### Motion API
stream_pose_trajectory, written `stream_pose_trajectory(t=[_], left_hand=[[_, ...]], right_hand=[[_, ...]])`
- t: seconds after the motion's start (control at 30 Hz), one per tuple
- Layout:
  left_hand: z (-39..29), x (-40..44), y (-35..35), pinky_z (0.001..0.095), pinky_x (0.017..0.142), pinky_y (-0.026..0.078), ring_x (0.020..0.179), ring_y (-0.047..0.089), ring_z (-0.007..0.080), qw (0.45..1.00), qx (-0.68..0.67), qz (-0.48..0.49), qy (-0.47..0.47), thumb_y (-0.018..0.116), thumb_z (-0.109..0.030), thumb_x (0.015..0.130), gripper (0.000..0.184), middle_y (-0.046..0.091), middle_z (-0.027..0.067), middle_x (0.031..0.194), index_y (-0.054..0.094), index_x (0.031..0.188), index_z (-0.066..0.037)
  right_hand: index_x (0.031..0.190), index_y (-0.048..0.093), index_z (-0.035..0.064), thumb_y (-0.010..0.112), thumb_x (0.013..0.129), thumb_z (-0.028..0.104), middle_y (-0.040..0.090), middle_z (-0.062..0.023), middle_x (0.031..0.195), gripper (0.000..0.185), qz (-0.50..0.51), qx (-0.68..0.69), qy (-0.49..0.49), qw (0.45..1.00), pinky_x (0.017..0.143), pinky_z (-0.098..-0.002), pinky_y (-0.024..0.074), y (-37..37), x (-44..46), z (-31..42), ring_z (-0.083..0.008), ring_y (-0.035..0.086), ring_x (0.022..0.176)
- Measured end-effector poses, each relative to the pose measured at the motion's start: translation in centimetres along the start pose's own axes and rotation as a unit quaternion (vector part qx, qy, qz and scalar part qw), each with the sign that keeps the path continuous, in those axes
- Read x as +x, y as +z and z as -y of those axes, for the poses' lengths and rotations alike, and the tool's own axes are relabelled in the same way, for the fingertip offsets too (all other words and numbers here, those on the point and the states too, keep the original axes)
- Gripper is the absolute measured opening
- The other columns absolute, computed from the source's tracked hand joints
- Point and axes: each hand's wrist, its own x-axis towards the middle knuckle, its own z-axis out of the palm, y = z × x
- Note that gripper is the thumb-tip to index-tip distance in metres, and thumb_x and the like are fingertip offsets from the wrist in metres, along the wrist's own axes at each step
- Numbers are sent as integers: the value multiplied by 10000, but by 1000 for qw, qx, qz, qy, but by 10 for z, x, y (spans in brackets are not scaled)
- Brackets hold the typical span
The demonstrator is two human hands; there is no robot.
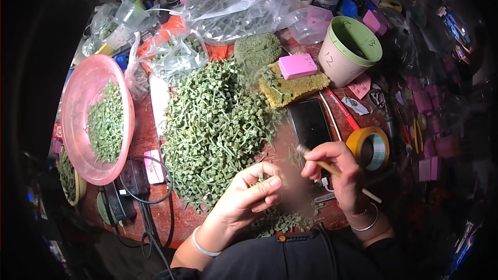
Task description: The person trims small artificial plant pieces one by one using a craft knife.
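Observation:
My left hand (254, 192) is closed, with thumb and fingertips pinching a small green piece (261, 177); the fingers partly cover it. In my right hand (337, 168) is what looks like a small wooden-handled brush (328, 167), its greyish head pointing up and left toward my left hand. The brush's thin handle comes out below the palm. Just beyond my left hand lies a large heap of small green cut pieces (207, 135). More loose green pieces (285, 222) are scattered at the table edge near my body.
A pink bowl (70, 124) with green pieces tilts at the left. Black cables and an adapter (136, 176) lie below it. To the right are a phone (310, 124), yellow tape (358, 142) and a white-green bucket (334, 57). Plastic bags (233, 10) crowd the back.

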Motion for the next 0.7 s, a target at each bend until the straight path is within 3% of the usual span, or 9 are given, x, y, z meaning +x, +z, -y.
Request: stream_pose_trajectory(t=[0.03,0.1,0.13,0.2,0.33,0.4,0.57,0.7], left_hand=[[0,0,0,141,423,293,560,440,46,1000,12,-5,3,635,-108,896,209,593,83,879,574,1077,-24],[-4,0,6,135,415,286,551,438,37,1000,19,-21,2,633,-99,895,197,593,83,879,570,1065,-22],[-6,0,9,129,406,279,543,436,29,999,25,-38,2,632,-90,895,186,593,82,879,567,1054,-20],[-6,0,11,126,405,278,536,434,24,999,22,-47,6,629,-82,894,191,592,80,888,562,1062,-19],[-3,2,7,117,399,280,537,435,20,999,0,-48,16,599,-59,906,230,590,87,883,537,1125,-22],[-3,3,4,115,393,285,549,443,24,998,-34,-48,3,581,-46,911,251,587,94,880,523,1154,-16],[-7,2,5,112,378,312,588,465,39,993,-102,-49,-27,528,-7,922,263,575,109,881,498,1182,16],[-7,1,3,117,399,338,582,520,34,993,-101,-39,-42,562,-40,919,290,606,66,862,506,1202,-10]], right_hand=[[1110,561,1,436,987,424,597,-83,934,457,0,0,0,1000,765,-276,457,0,1,3,-119,564,839],[1154,555,-21,521,963,346,593,-114,980,416,16,-184,-88,979,766,-292,465,0,7,7,-156,576,859],[1129,580,-31,596,926,212,613,-117,939,317,12,-238,-154,959,736,-291,483,0,10,4,-190,599,825],[1066,614,-26,623,891,78,643,-107,879,203,-11,-284,-223,933,653,-278,492,0,13,2,-187,614,738],[1021,628,-28,616,893,52,660,-92,821,151,-30,-206,-155,966,576,-258,481,1,1,6,-180,609,643],[989,634,-25,624,894,65,664,-89,829,131,-50,-238,-215,946,550,-255,470,3,0,3,-164,600,617],[1010,646,-22,688,844,49,646,-78,807,185,34,-272,-236,932,582,-284,503,3,10,6,-184,611,643],[1004,651,-20,692,841,50,646,-77,802,182,20,-287,-240,927,576,-281,502,4,9,2,-183,612,647]])
